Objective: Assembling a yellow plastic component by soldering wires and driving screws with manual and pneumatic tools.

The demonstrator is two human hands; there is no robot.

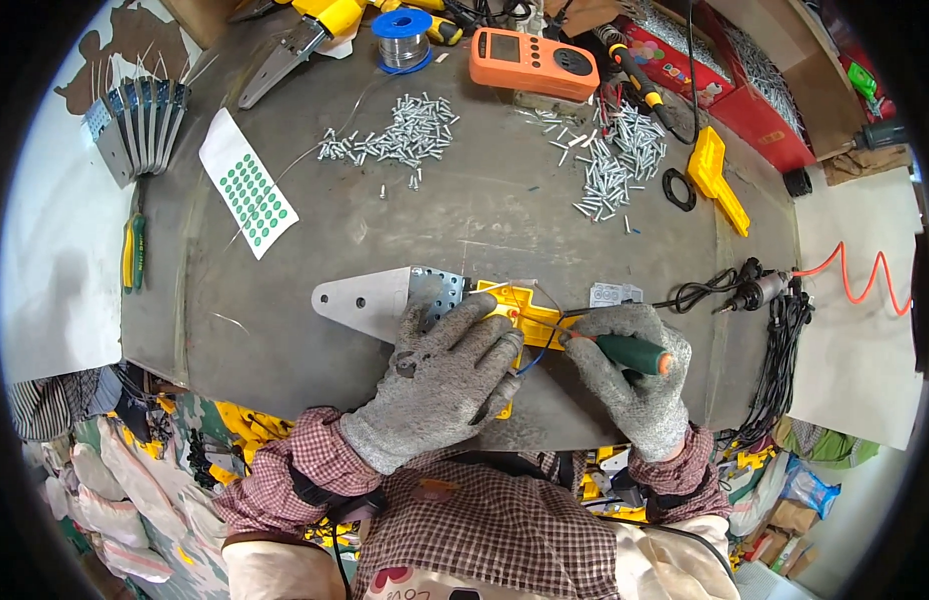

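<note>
My left hand (435, 385), in a grey knit glove, presses its fingers on a yellow plastic housing (541, 331) and holds it against the table. A flat silver tapered blade (370, 301) with holes extends leftward from the housing, joined to a perforated metal piece (447, 291). In my gloved right hand (647, 400) is a screwdriver (630, 352) with a green handle and orange end. Its shaft points left into the housing, where the tip is hard to make out. Thin wires, one of them blue (541, 357), run around the housing near my fingers.
Screw piles (410, 130) (625, 150) lie farther back, near an orange multimeter (534, 64) and a solder spool (403, 40). A sticker sheet (249, 185) and pliers (134, 250) are at left. At right lie a yellow cover (718, 180), an air screwdriver (760, 291) and black cables (778, 370).
</note>
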